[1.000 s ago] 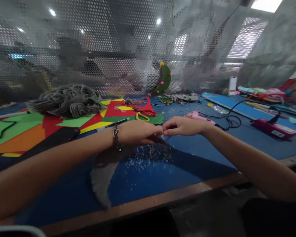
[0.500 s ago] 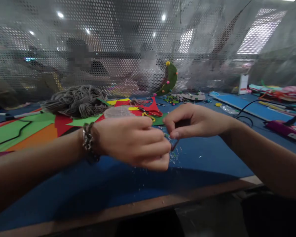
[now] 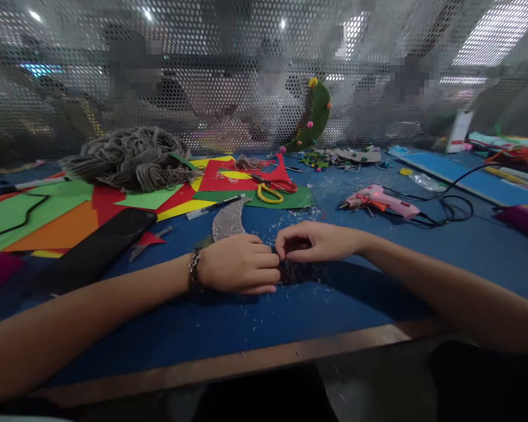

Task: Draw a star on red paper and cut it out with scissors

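Note:
My left hand (image 3: 242, 265) is closed with its knuckles up, low over the blue tabletop. Its fingertips meet those of my right hand (image 3: 314, 241), which is pinched with thumb against forefinger. Whatever lies between the fingers is hidden or too small to name. A grey crescent-shaped piece (image 3: 229, 220) lies just behind my left hand, which covers its lower end. Small pale scraps are scattered around both hands. Farther back, red-and-yellow-handled scissors (image 3: 270, 194) rest on coloured sheets, and to the right lies a pink glue gun (image 3: 385, 203) with its cable.
A heap of grey yarn (image 3: 134, 158) sits at the back left. A black phone-like slab (image 3: 103, 246) lies left of my hands, near a marker (image 3: 215, 206). A green crescent with pompoms (image 3: 319, 111) leans against the perforated screen (image 3: 229, 70). A blue board (image 3: 475, 176) lies at right.
Both hands have come down closer to the tabletop. The view has shifted, so the glue gun, the black slab and more of the grey crescent now show.

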A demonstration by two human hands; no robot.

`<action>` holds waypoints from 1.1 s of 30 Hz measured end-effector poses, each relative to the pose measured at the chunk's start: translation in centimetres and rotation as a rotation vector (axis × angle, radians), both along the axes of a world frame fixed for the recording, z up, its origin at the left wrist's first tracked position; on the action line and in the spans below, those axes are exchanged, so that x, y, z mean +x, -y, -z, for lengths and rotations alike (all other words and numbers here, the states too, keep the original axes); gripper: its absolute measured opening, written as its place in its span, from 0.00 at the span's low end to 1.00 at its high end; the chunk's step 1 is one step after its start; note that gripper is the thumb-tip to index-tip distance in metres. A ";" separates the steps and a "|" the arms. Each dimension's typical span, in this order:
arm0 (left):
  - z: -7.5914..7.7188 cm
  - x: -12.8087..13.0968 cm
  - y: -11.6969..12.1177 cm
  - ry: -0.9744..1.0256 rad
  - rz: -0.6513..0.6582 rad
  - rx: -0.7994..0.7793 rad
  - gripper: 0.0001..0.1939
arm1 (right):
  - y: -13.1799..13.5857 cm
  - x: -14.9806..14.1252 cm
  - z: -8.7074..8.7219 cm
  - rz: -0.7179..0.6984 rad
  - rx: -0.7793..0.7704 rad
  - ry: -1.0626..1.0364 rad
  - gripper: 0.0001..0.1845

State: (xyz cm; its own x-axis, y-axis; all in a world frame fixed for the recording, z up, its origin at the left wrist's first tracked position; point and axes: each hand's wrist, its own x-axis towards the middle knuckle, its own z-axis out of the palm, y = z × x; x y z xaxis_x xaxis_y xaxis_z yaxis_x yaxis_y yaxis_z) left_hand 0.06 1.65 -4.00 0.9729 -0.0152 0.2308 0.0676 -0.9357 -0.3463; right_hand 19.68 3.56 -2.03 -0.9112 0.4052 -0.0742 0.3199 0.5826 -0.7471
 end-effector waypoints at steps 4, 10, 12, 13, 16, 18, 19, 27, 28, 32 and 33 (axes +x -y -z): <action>0.6 0.3 -0.2 0.090 -0.061 -0.125 0.13 | -0.7 0.2 0.9 0.084 0.106 -0.047 0.04; 1.4 1.2 -0.9 0.111 -0.122 -0.234 0.14 | -0.9 0.1 2.0 0.167 0.226 -0.058 0.05; 1.6 1.3 -1.0 0.113 -0.131 -0.335 0.13 | -0.9 0.0 2.2 0.182 0.264 -0.048 0.05; 1.7 1.3 -0.9 0.121 -0.139 -0.382 0.12 | -0.8 -0.1 2.3 0.189 0.282 -0.049 0.05; 1.6 1.3 -0.8 0.162 -0.179 -0.497 0.10 | -0.7 -0.1 2.0 0.196 0.346 -0.057 0.05; 1.4 1.4 -0.7 0.168 -0.236 -0.598 0.09 | -0.8 0.1 1.1 0.213 0.414 -0.064 0.06; 1.3 1.5 -0.7 0.166 -0.269 -0.651 0.08 | -0.8 0.4 0.5 0.234 0.453 -0.068 0.06; 0.7 1.9 -0.6 0.159 -0.375 -0.771 0.05 | -1.5 6.7 -5.2 0.573 0.730 0.155 0.09; 0.6 1.9 -0.6 0.153 -0.381 -0.774 0.05 | -1.7 7.8 -5.4 0.632 0.740 0.281 0.09; 0.3 2.1 -0.5 0.119 -0.394 -0.766 0.04 | -2.3 12.1 -4.6 0.892 0.771 0.697 0.09; 0.4 2.1 -0.5 0.113 -0.396 -0.760 0.04 | -2.4 13.0 -4.1 0.931 0.788 0.732 0.09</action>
State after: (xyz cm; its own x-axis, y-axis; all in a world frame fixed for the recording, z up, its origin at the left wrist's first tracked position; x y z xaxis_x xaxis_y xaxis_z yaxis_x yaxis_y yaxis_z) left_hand 2.16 2.14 -4.35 0.8442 0.5183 0.1367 0.4343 -0.8108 0.3924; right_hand 32.63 5.98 2.05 -0.1483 0.9818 0.1182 0.9777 0.1276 0.1671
